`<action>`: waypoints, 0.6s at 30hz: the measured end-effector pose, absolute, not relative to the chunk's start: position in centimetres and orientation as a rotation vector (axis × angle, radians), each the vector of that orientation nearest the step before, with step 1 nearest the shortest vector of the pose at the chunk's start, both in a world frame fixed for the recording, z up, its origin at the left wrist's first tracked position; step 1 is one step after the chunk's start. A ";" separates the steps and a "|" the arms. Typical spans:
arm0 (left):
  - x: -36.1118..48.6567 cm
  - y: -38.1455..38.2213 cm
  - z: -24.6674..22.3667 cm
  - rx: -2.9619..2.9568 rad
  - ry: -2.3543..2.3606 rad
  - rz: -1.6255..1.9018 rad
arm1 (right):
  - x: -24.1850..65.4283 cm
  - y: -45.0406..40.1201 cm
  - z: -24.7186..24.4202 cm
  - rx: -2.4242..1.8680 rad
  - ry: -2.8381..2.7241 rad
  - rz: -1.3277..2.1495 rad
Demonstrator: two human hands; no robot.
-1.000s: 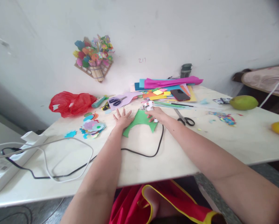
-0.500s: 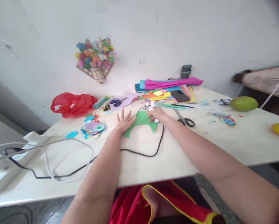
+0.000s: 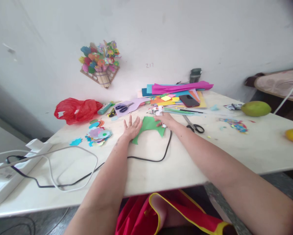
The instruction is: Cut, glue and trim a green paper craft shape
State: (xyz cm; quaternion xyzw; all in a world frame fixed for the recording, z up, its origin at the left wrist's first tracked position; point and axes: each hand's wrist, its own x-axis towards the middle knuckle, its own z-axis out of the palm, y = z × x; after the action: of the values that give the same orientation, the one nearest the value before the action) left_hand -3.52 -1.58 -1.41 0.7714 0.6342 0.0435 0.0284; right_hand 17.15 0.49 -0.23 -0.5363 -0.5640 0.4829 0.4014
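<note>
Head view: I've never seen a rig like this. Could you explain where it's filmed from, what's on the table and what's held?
There is no machine here, just a person's two bare hands. One camera, worn on the head, looks forward and down. The left hand, fingers spread, is at the left edge of a green sheet. The right hand is at the sheet's right side, by a white object; whether it grips that is unclear. Also on the table are a red bag, flower-shaped cutouts and a phone.
</note>
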 end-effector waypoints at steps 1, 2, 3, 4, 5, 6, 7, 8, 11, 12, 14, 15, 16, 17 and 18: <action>-3.6 -1.5 -1.5 2.366 1.971 0.165 | 17.2 0.5 -0.2 -1.357 -1.431 1.220; -3.7 -1.4 -1.5 2.361 1.980 0.194 | 17.2 0.5 -0.2 -1.356 -1.436 1.220; -3.8 -1.3 -1.6 2.368 1.983 0.221 | 17.2 0.5 -0.2 -1.354 -1.438 1.222; -3.8 -1.2 -1.7 2.389 1.978 0.242 | 17.2 0.5 -0.2 -1.351 -1.439 1.223; -3.9 -1.2 -1.7 2.419 1.968 0.253 | 17.2 0.5 -0.2 -1.350 -1.438 1.224; -3.9 -1.1 -1.7 2.455 1.954 0.254 | 17.2 0.5 -0.2 -1.349 -1.438 1.222; -3.8 -1.1 -1.7 2.493 1.939 0.244 | 17.2 0.5 -0.2 -1.347 -1.439 1.218; -3.7 -1.2 -1.7 2.528 1.925 0.225 | 17.2 0.5 -0.2 -1.349 -1.441 1.211; -3.4 -1.3 -1.7 2.605 1.901 0.169 | 17.1 0.5 -0.2 -1.358 -1.450 1.193; -3.2 -1.4 -1.8 2.623 1.901 0.159 | 17.1 0.5 -0.2 -1.361 -1.453 1.192; -3.0 -1.5 -1.9 2.660 1.910 0.146 | 17.1 0.5 -0.2 -1.362 -1.457 1.191; -2.9 -1.6 -1.9 2.677 1.914 0.136 | 17.1 0.5 -0.2 -1.361 -1.459 1.191; -2.9 -1.6 -2.0 2.698 1.909 0.123 | 17.1 0.5 -0.2 -1.362 -1.458 1.189; -2.8 -1.7 -2.0 2.720 1.897 0.109 | 17.1 0.5 -0.2 -1.365 -1.457 1.186; -2.8 -1.7 -2.1 2.729 1.885 0.101 | 17.1 0.4 -0.2 -1.370 -1.454 1.185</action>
State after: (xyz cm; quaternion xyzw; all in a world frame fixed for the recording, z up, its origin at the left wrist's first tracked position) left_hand -2.83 -1.72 -2.07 0.8192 0.5659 0.0304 -0.0883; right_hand 17.09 0.44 -0.19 -0.5410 -0.5744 0.4681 0.3978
